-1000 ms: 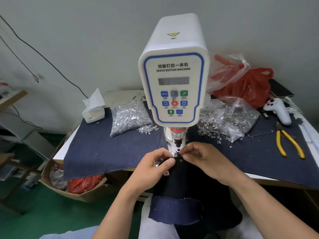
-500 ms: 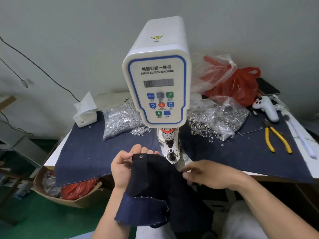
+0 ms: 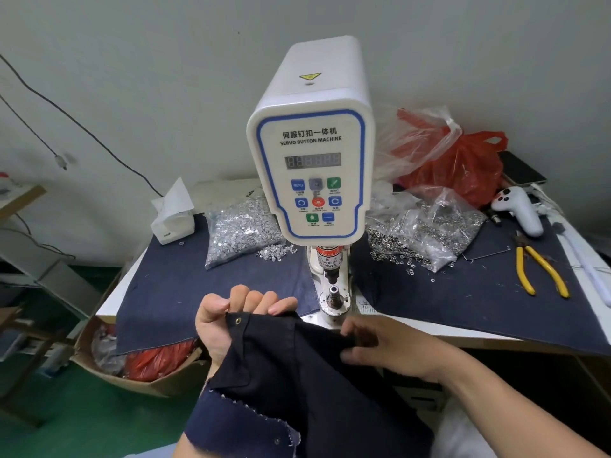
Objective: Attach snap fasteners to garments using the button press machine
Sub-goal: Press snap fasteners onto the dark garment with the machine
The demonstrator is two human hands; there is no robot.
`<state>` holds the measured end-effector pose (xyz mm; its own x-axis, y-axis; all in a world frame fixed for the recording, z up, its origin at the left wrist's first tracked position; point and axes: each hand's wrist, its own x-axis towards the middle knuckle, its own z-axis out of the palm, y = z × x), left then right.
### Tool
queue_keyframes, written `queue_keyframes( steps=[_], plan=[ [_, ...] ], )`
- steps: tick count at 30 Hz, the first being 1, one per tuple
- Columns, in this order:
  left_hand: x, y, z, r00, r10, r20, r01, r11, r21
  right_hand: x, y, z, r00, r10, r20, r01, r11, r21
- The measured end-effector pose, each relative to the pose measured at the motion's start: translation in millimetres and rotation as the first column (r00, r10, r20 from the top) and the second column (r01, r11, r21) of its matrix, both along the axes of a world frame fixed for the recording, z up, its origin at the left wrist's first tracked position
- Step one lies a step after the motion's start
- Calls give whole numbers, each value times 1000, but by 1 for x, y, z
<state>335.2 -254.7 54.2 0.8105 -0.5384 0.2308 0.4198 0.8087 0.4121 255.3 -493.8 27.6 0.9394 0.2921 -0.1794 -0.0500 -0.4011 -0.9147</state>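
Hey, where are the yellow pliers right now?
In the head view, the yellow pliers lie on the dark denim cloth at the table's right side, just in front of the white controller and right of the bag of snap rings.

A workshop corner with a pale wall and a green floor.

The plain grey-white wall point(image 3: 165, 77) fills the upper half, with thin dark cables point(image 3: 82, 125) running slantwise down it toward the desk's back left corner. The white desk point(image 3: 429, 332) stands against this wall, its front edge crossing the middle. Below the desk's left end, an open cardboard box point(image 3: 109, 368) sits on the green floor point(image 3: 66, 424). A wooden shelf point(image 3: 20, 200) shows at the far left. Light is soft and even.
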Motion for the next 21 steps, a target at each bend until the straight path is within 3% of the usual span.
queue_keyframes(
  steps=[3,5,6,7,8,9,10,12,13,15,16,19,21],
  plan=[
    [7,26,-4,1000,24,-14,-20,971,237,-1,-15,12,994,-90,69,77,983,169],
    [15,39,-11,997,69,-18,-48,832,553,-2,-25,20,991,-107,84,86,972,220],
    [22,42,-14,998,54,22,-51,643,764,-1,-29,23,990,-113,80,92,968,234],
    [29,42,-18,995,-29,95,-77,382,921,-1,-30,26,990,-122,66,102,964,246],
    [35,35,-16,974,-156,167,-147,130,981,0,-31,28,989,-139,51,121,956,268],
    [36,24,-12,950,-251,186,-182,40,983,1,-29,30,986,-158,44,138,946,294],
    [32,15,-9,936,-313,161,-163,20,986,2,-26,32,984,-173,42,151,938,312],
    [22,-7,-1,893,-443,73,-157,-156,975,4,-17,35,980,-187,61,161,942,294],
    [12,-12,-1,858,-502,108,-218,-166,962,6,-12,36,979,-187,83,160,952,263],
    [-9,-17,-5,755,-602,259,-313,17,950,6,-3,38,977,-174,119,145,964,225],
    [-15,-17,-8,745,-609,274,-295,68,953,5,-1,39,979,-166,121,136,965,223],
    [-22,-19,-14,832,-509,223,-122,223,967,2,-4,42,982,-178,59,155,948,277],
    [-18,-22,-11,917,-382,114,33,357,934,2,-15,46,977,-204,67,187,961,205]
  ],
)
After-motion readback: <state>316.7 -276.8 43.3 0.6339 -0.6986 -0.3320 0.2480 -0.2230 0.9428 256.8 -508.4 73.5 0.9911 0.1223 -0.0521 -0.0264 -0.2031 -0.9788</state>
